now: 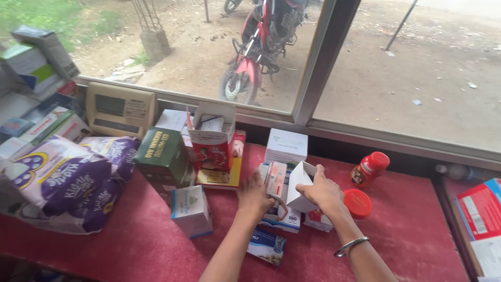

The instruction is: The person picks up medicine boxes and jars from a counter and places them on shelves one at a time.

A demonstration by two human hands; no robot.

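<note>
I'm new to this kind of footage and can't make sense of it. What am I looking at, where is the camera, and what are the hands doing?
There is no machine here: a person films from a camera worn on the head, looking down at their own two bare arms. They work at a red counter below a window; a red motorbike stands on the dirt outside.

The right hand, with a metal bangle on its wrist, grips a small white box. The left hand rests against a narrow pink-and-white box beside it, above other small cartons.

Around them lie a dark green box, an opened red-and-white carton, purple-and-white soft packs, and two red-capped jars.
</note>
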